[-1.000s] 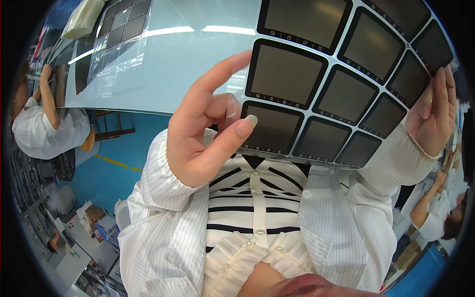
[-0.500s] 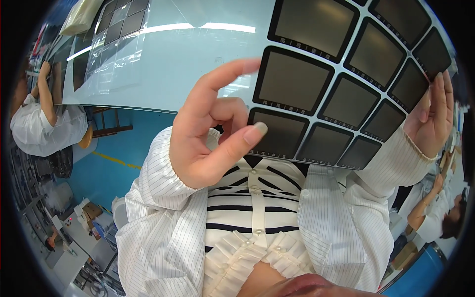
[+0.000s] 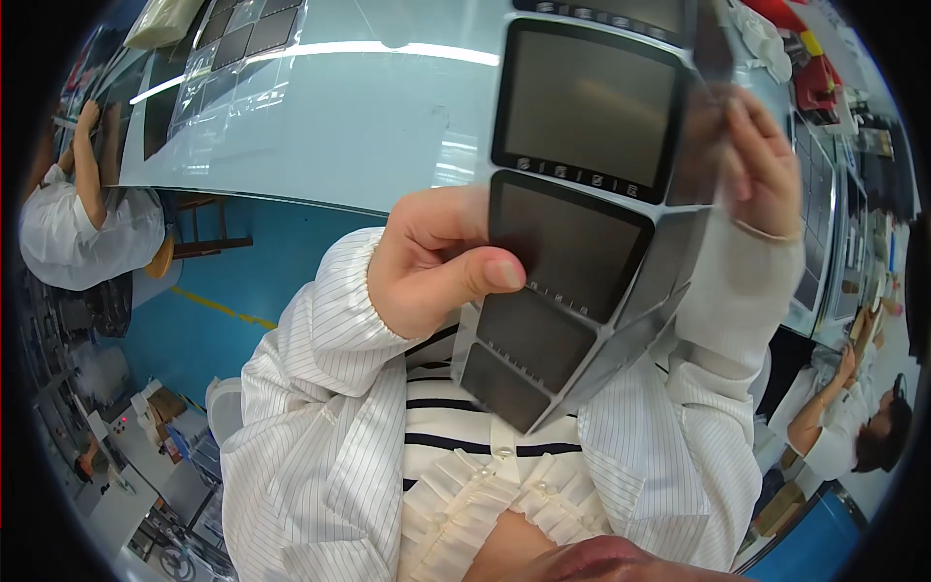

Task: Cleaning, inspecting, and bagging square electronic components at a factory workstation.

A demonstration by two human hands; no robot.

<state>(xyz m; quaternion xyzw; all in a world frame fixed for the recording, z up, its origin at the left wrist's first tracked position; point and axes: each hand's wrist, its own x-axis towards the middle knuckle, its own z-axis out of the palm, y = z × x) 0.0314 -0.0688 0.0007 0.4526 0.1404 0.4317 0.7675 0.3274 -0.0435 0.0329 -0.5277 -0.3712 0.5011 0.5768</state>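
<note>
A sheet of dark rectangular panels (image 3: 592, 107) with black borders and small pale icons is held up in front of my chest. It bends lengthwise, and its right part turns away and is smeared by motion. My left hand (image 3: 436, 257) is closed on the sheet's left edge, thumb on the front face and the other fingers partly behind. My right hand (image 3: 766, 165) is at the sheet's right edge, its fingers blurred, so I cannot tell whether they grip it.
A pale glossy table (image 3: 388, 126) spreads ahead, with clear film and dark panels (image 3: 257, 34) at its far left. People in white work at the left (image 3: 97, 233) and right (image 3: 844, 427). Red and white items (image 3: 815, 78) lie at the far right.
The sheet has gone from nearly flat to bent, its right side turning back. My right hand has moved left and up; my left thumb and fingers have closed on the left edge.
</note>
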